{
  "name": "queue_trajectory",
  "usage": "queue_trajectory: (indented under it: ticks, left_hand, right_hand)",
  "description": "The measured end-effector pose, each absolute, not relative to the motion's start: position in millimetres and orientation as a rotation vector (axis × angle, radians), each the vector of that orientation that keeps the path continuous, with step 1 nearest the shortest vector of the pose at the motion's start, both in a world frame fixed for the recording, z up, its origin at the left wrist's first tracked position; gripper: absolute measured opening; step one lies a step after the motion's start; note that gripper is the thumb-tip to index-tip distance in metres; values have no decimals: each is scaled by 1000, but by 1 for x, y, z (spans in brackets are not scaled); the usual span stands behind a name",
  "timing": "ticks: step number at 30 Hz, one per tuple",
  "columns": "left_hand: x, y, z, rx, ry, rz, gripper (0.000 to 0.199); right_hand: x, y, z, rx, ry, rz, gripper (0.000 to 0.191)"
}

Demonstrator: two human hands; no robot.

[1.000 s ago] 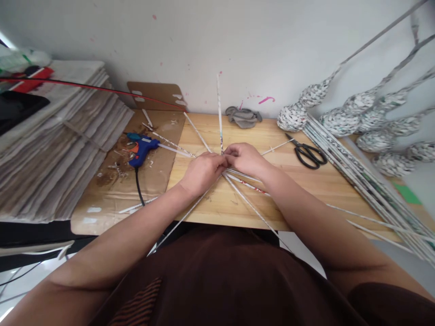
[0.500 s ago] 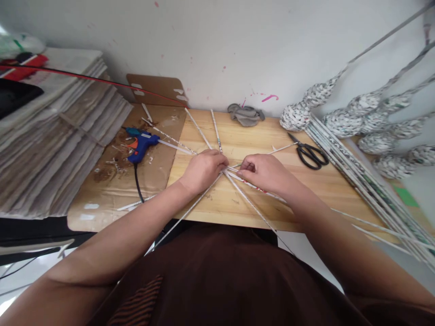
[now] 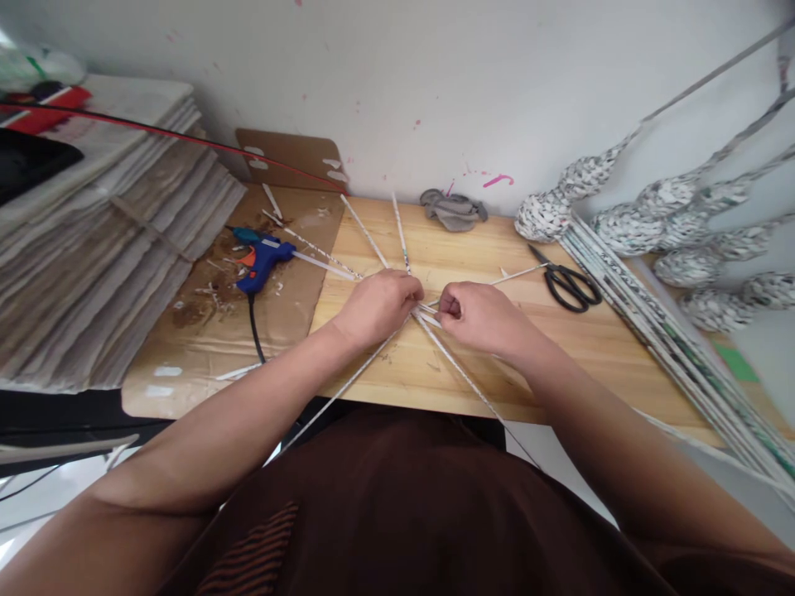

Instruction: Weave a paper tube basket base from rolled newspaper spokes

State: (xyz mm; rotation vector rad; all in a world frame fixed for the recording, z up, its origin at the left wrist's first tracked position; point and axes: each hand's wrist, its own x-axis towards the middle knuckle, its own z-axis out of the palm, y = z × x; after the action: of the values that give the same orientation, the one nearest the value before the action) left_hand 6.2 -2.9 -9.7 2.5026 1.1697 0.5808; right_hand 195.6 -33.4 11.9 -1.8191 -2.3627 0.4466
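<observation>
Strips (image 3: 401, 232), slender, of printed paper: crossing at mid-table, their ends fanning outward, two over the near edge. Left hand (image 3: 385, 302): palm down on the left of the crossing, forearm slanting in from lower left, knuckles up, fingers bent and closed on the strips at the centre, their tips partly hidden. Right hand (image 3: 478, 319): just right of the crossing, forearm from lower right, wrist near level; thumb and forefinger curled round to meet, pinching a strip, a small hollow between them. Table (image 3: 590, 356): pale wood, beneath all. Scissors (image 3: 551, 268): black, right of the hands, beside one strip's end. Glue gun (image 3: 267, 261): blue, on cardboard (image 3: 291, 323), left. Cloth (image 3: 456, 213): grey, crumpled, by the wall. Rods (image 3: 658, 331): bundled, far right. Paper stack (image 3: 142, 248): tied, far left.
</observation>
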Motion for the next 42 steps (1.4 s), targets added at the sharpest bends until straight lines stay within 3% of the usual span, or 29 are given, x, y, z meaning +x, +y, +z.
queue_trajectory:
  ticks: [13, 22, 26, 32, 42]
  left_hand:
    - [6, 3, -8, 2530, 1122, 515, 21]
    - [5, 6, -12, 2458, 1120, 566, 17]
    - [6, 6, -12, 2311, 1235, 603, 10]
    - [9, 7, -10, 2261, 1358, 547, 3]
    - [12, 12, 3, 2114, 1417, 365, 10]
  right_hand:
    - [191, -36, 20, -1856, -2424, 474, 13]
    - [185, -41, 12, -1860, -2448, 207, 17]
    - [186, -41, 11, -1796, -2414, 326, 23]
    - [189, -33, 9, -1764, -2352, 455, 12]
    - [188, -34, 2, -1721, -2325, 462, 10]
